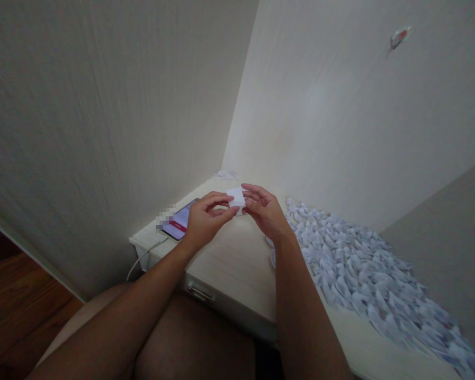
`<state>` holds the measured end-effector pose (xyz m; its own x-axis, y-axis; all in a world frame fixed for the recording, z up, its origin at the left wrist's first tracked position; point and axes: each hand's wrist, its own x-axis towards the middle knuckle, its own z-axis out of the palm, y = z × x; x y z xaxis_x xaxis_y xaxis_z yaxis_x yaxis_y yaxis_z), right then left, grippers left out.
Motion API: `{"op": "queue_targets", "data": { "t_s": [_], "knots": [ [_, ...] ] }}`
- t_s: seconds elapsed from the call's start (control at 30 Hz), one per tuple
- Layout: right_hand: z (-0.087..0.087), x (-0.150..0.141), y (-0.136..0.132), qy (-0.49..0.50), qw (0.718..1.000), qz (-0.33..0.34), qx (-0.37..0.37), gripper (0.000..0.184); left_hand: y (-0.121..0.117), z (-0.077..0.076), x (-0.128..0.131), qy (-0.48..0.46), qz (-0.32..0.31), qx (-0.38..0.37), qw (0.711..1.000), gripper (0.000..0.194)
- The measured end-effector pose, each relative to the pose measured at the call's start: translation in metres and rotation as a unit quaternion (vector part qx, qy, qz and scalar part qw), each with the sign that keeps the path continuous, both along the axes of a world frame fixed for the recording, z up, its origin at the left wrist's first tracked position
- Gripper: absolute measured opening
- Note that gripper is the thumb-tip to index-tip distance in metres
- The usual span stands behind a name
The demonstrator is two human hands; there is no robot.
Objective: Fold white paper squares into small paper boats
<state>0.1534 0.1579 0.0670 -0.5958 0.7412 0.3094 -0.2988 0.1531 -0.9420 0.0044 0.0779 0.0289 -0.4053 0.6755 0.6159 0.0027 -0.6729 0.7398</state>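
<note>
I can read nothing here. My phone lies on the table to the left of my hands, its screen lit with a red band, but the writing on it is too small and blurred to make out. The folded paper pieces heaped on the right show no lettering I can tell.

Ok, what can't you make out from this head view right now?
- Small white paper: its folds are hidden by the fingers of the left hand and right hand.
- Phone: screen text too small, one corner pixelated.
- White item on the table: mostly hidden behind the right wrist.
- Pile of folded papers: cut off by the right edge.
</note>
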Motion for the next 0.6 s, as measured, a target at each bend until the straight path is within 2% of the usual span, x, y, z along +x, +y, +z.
{"op": "queue_targets", "data": {
  "t_s": [0.1,0.27,0.43,0.6],
  "knots": [
    [-0.0003,-0.0021,-0.0009,0.013,0.999,-0.006,-0.035,0.042,0.0009,0.0001,-0.001,-0.033,-0.055,-0.037,0.997,0.026],
    [-0.0002,-0.0033,-0.0027,-0.007,0.999,-0.034,-0.04,0.031,0.0017,-0.0004,-0.0021,-0.058,-0.107,-0.066,0.99,0.031],
    [0.0014,-0.0054,-0.0058,-0.029,0.999,-0.037,-0.026,0.029,0.0021,-0.0008,-0.001,-0.057,-0.09,-0.087,0.99,0.036],
    [-0.002,-0.0096,-0.004,-0.045,0.996,-0.066,0.034,0.024,0.0075,-0.0031,-0.001,-0.055,-0.048,-0.118,0.99,0.037]
  ]
}}
